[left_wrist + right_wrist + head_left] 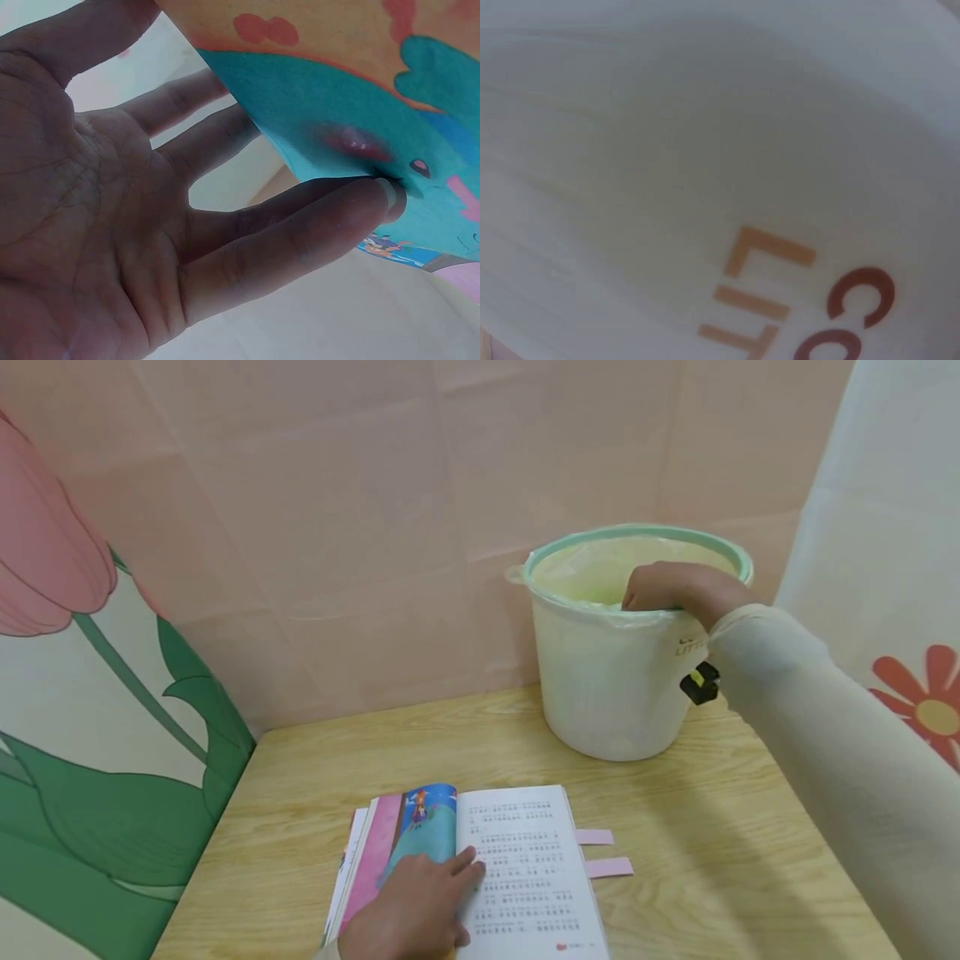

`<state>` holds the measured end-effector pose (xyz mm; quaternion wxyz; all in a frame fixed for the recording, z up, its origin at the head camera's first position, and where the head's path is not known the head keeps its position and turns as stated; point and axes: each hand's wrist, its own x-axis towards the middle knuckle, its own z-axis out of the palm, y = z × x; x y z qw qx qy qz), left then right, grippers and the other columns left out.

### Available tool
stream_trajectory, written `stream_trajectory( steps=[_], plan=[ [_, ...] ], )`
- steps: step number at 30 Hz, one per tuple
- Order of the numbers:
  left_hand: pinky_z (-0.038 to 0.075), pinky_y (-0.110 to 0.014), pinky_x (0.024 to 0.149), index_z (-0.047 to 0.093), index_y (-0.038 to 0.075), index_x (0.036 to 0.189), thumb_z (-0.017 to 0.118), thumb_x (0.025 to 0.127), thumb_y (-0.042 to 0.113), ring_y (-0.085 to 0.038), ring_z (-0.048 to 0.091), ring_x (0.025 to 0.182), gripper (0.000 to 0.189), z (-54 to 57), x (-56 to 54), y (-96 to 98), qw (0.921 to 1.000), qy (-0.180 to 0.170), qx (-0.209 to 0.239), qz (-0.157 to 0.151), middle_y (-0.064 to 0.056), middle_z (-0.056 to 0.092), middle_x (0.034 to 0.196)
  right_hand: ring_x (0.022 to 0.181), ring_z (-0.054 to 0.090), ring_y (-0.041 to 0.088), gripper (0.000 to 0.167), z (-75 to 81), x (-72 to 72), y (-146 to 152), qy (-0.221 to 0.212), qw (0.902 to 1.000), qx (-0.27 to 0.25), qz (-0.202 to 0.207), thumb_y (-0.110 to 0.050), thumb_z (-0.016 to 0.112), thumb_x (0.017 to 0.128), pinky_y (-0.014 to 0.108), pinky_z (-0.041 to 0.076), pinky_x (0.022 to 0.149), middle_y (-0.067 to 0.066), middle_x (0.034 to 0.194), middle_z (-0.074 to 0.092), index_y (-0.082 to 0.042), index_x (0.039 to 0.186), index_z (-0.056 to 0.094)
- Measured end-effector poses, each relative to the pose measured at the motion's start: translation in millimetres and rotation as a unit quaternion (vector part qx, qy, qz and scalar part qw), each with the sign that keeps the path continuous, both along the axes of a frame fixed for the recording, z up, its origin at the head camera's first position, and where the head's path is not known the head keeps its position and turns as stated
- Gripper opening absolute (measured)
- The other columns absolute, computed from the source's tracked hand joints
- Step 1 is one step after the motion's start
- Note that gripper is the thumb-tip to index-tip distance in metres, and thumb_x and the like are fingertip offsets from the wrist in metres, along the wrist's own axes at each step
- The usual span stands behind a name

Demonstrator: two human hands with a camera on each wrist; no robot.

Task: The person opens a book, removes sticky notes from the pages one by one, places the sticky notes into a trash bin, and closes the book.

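An open book [517,827] lies on the wooden table, with a coloured picture on its left page and printed text on its right. My left hand [423,893] rests on it near the spine, fingers spread toward the text page. In the left wrist view, nearly straight fingers [292,247] touch a teal and orange illustrated page [315,112]. My right hand [667,587] bends over the front rim of a white bin [607,685], and its fingertips are hidden inside. Only the bin's lettered wall [705,165] fills the right wrist view.
Two pink paper strips [609,867] stick out from the book's right edge. A pale liner [585,564] lines the bin under its green rim. Pinkish cloth [360,527] hangs behind the table [285,793], with flower-printed cloth at both sides.
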<state>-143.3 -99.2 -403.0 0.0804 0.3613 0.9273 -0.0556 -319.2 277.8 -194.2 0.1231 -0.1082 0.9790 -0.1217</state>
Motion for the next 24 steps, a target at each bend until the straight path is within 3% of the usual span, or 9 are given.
stream_trajectory(
  steps=[4,7,9,13,16,20,22,24],
  plan=[
    [0.049,-0.031,0.07,0.055,0.029,0.137,0.078,0.077,0.049,-0.016,0.066,0.077,0.067,0.0,-0.5,-0.2,1.0,0.005,-0.007,-0.004,0.009,0.054,0.147,0.071,0.065,0.022,0.051,4.2,-4.2,-1,0.018,0.9991,0.037,-0.008,-0.041,0.04,0.104,0.039,0.054,0.069,0.011,0.082,0.069,-0.004,0.089,0.072],
    [0.048,-0.031,0.069,0.055,0.029,0.137,0.078,0.077,0.05,-0.014,0.066,0.077,0.067,-0.4,-0.5,-0.1,0.9999,0.013,-0.008,-0.009,0.009,0.055,0.146,0.095,0.067,0.034,0.076,7.7,-6.9,0,0.043,0.9965,0.067,-0.025,-0.058,0.019,0.104,0.051,0.051,0.086,0.022,0.11,0.071,-0.003,0.112,0.072],
    [0.048,-0.031,0.068,0.055,0.028,0.136,0.078,0.077,0.05,-0.014,0.065,0.074,0.067,-0.7,-0.1,-0.4,0.9998,0.016,-0.005,-0.01,0.009,0.055,0.145,0.112,0.063,0.041,0.085,9.4,-7.4,-1,0.068,0.9947,0.066,-0.04,-0.061,0.011,0.102,0.057,0.047,0.093,0.023,0.128,0.066,-0.004,0.123,0.069],
    [0.047,-0.03,0.066,0.055,0.028,0.135,0.079,0.076,0.049,-0.015,0.062,0.068,0.067,-1.0,0.8,-2.7,0.9997,0.022,0.0,-0.007,0.008,0.056,0.145,0.12,0.056,0.045,0.086,9.3,-3.6,-3,0.174,0.9811,0.023,-0.082,-0.061,0.007,0.102,0.058,0.047,0.091,0.021,0.134,0.063,-0.009,0.12,0.072],
    [0.047,-0.031,0.067,0.055,0.028,0.136,0.078,0.077,0.05,-0.016,0.062,0.069,0.067,-0.8,0.6,-4.2,0.9997,0.023,-0.005,-0.001,0.008,0.056,0.145,0.118,0.056,0.045,0.083,6.5,1.9,-6,0.26,0.9604,-0.026,-0.097,-0.058,0.008,0.103,0.058,0.046,0.091,0.021,0.128,0.066,-0.009,0.112,0.075],
    [0.05,-0.036,0.073,0.054,0.03,0.139,0.075,0.08,0.055,-0.022,0.064,0.089,0.068,-2.1,0.6,-4.1,0.9995,0.02,-0.019,0.017,0.011,0.053,0.148,0.107,0.059,0.042,0.076,-0.4,8.5,-15,0.363,0.9238,-0.085,-0.089,-0.052,0.016,0.106,0.055,0.044,0.089,0.02,0.109,0.072,-0.006,0.098,0.076],
    [0.05,-0.039,0.076,0.052,0.031,0.141,0.072,0.081,0.058,-0.025,0.062,0.102,0.068,-3.8,0.8,-3.9,0.9991,0.016,-0.029,0.025,0.013,0.051,0.149,0.097,0.059,0.038,0.068,-5.9,12.0,-20,0.422,0.8958,-0.113,-0.081,-0.047,0.024,0.106,0.052,0.044,0.084,0.019,0.097,0.071,-0.004,0.089,0.074],
    [0.05,-0.04,0.076,0.052,0.033,0.142,0.07,0.082,0.06,-0.027,0.059,0.11,0.068,-5.6,1.6,-4.1,0.9988,0.014,-0.036,0.032,0.015,0.05,0.15,0.086,0.056,0.035,0.059,-13.7,15.6,-25,0.491,0.8583,-0.133,-0.065,-0.04,0.032,0.106,0.047,0.042,0.078,0.018,0.085,0.067,-0.002,0.08,0.07]
  ],
)
